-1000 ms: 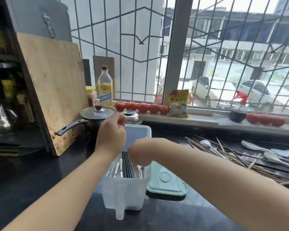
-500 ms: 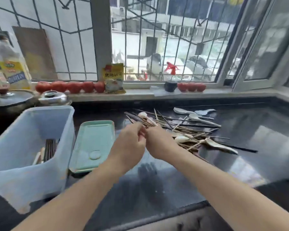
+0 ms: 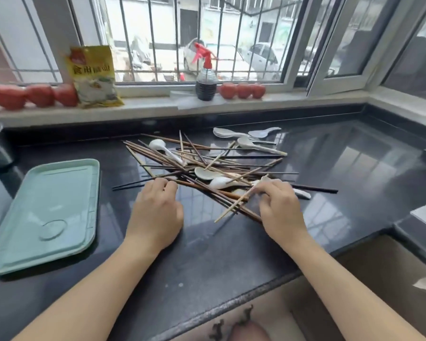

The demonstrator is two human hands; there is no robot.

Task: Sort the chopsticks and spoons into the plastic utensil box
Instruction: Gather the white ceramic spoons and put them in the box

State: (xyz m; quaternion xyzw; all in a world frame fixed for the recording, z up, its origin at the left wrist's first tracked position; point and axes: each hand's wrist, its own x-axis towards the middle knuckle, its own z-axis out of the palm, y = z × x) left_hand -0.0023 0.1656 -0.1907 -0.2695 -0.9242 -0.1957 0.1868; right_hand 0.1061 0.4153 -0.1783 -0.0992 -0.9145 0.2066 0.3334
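Reaching into the chopsticks [image 3: 207, 168] heap mid counter [image 3: 207, 254], both hands down. Left hand [image 3: 156, 212] fingers curled on dark sticks at the near edge, apparently pinching one. Right hand [image 3: 279, 207] pinches a pale stick. White spoons [image 3: 246, 137] mixed in and behind. Green lid [image 3: 44, 212] left.
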